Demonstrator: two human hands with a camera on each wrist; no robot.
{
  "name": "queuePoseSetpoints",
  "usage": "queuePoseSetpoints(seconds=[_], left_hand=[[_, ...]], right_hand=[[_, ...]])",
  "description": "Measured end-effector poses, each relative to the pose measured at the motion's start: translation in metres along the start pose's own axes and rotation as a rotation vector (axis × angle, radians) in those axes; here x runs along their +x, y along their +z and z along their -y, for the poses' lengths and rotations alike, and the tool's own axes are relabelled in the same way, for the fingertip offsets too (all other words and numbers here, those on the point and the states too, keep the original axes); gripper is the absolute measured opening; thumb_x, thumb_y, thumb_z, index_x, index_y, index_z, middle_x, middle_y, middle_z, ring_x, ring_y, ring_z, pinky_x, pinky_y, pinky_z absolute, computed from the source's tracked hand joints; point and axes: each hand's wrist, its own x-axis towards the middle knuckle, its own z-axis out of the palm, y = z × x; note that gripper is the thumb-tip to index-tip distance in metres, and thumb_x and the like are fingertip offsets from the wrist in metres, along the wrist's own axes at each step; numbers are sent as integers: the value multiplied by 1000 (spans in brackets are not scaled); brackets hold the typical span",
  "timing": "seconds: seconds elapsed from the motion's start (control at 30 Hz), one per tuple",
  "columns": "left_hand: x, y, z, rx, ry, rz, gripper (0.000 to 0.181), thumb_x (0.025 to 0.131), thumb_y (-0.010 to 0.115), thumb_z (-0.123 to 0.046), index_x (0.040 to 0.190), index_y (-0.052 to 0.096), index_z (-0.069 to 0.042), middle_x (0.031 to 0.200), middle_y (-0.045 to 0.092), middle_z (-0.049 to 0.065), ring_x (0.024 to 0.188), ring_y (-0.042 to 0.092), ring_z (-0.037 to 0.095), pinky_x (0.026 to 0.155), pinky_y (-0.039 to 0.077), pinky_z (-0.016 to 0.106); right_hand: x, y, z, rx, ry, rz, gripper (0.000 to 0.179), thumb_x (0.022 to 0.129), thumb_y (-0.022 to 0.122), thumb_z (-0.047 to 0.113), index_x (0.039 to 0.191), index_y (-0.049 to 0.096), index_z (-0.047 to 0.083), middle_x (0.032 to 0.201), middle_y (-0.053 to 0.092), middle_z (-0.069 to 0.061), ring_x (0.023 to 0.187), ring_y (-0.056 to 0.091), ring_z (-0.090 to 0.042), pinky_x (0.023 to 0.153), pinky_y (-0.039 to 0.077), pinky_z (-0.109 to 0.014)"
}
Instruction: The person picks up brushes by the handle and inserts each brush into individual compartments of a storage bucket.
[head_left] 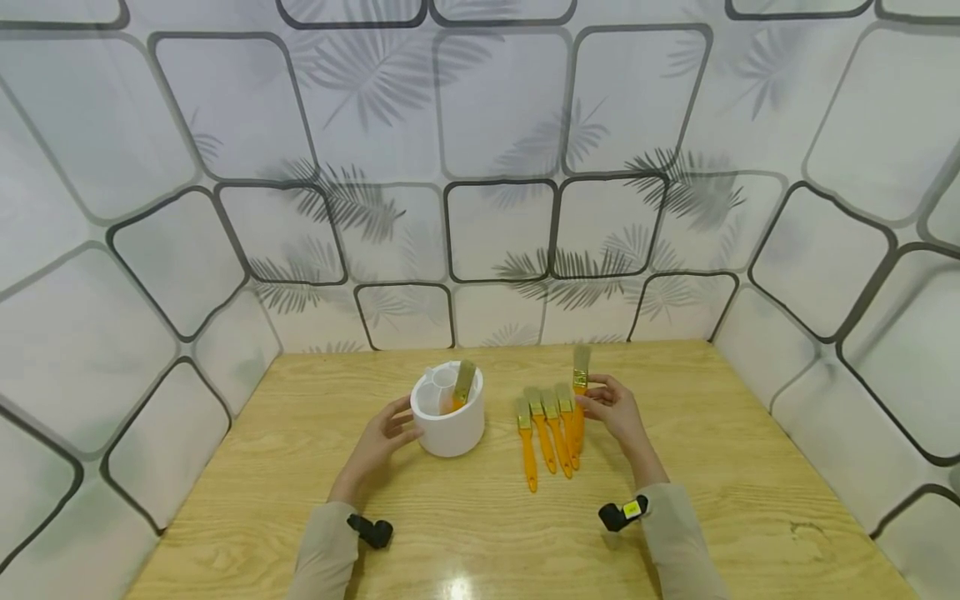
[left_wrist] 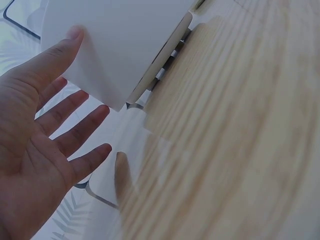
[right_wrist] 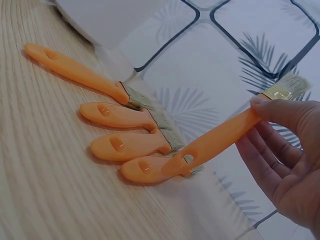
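A round white divided holder (head_left: 452,433) stands on the table, with one paintbrush (head_left: 464,382) leaning in it, bristles up. My left hand (head_left: 386,433) is at the holder's left side; in the left wrist view its thumb (left_wrist: 75,37) touches the white wall and the fingers are spread and relaxed. My right hand (head_left: 613,407) pinches a paintbrush (right_wrist: 220,137) near its metal band, raised off the table with the bristles up. Just left of that brush, several orange-handled paintbrushes (head_left: 528,454) lie side by side, bristles pointing away from me.
The light wooden table (head_left: 480,533) runs back to a patterned wall (head_left: 495,233) with leaf prints, and similar walls rise at both sides. A dark wrist camera (head_left: 371,531) sits on the left sleeve, another dark camera (head_left: 622,512) on the right.
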Motion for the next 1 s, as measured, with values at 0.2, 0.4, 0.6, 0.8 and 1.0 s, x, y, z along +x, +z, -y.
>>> queuePoseSetpoints(seconds=[0.2,0.4,0.6,0.8,1.0], left_hand=[[-1,-1,1,-20,2,10,63,82,71,-21,138,41,-13,143,38,14,124,43,42,99,44,49],[-1,0,0,-3,-25,-3,64,82,71,-21,138,42,-15,144,39,12,124,44,40,99,45,47],[-3,0,-13,-25,-28,12,63,84,69,-13,139,40,-9,144,36,17,125,42,43,99,44,49],[-5,1,-21,-30,-29,23,63,84,69,-13,139,39,-7,144,36,18,125,41,44,99,43,51],[0,1,-2,-2,-15,19,65,84,69,-21,141,38,-14,146,36,12,126,43,40,100,44,47]], right_hand=[[3,1,-4,27,-15,-5,46,86,66,7,127,48,-3,91,59,-9,79,62,-14,81,55,-47],[12,1,-19,50,-17,-13,48,84,69,12,126,50,2,90,59,-5,76,61,-10,80,56,-45],[16,5,-23,52,-39,-21,50,83,71,17,126,50,3,88,58,0,76,61,-9,79,56,-46],[17,11,-20,83,-61,-18,49,82,72,15,124,51,3,87,59,1,75,62,-9,75,58,-40],[17,20,-14,81,-72,-11,46,82,71,12,123,52,3,87,59,1,75,62,-9,70,59,-32]])
